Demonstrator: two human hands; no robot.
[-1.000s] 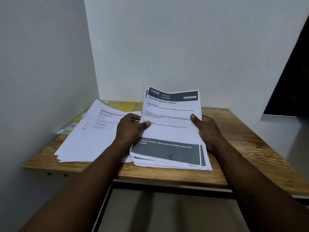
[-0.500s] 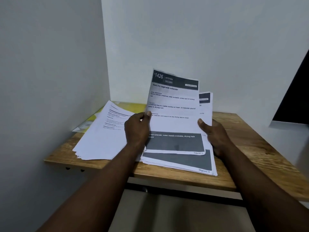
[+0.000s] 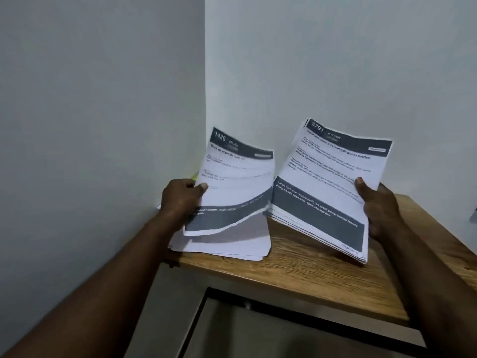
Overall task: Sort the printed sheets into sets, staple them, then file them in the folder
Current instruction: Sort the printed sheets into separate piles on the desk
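Sorting is the step in hand. The left hand (image 3: 180, 200) pinches the 1426 sheet (image 3: 237, 182) at its left edge, thumb on top, and the paper bows above the loose pile (image 3: 232, 246) on the surface (image 3: 309, 275). The right hand (image 3: 379, 205) has its grip clamped on the right edge of the 3791 stack (image 3: 327, 192), tilted just beside. No stapling yet, by my read. Next call: lay 1426 squarely on its matching set, then peel another sheet from the stack.

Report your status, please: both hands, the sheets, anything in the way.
Left hand pinches the 1426 sheets, held over the flat pile. Right hand grips the 3791 stack, tilted above the table. Nothing seen in the way.
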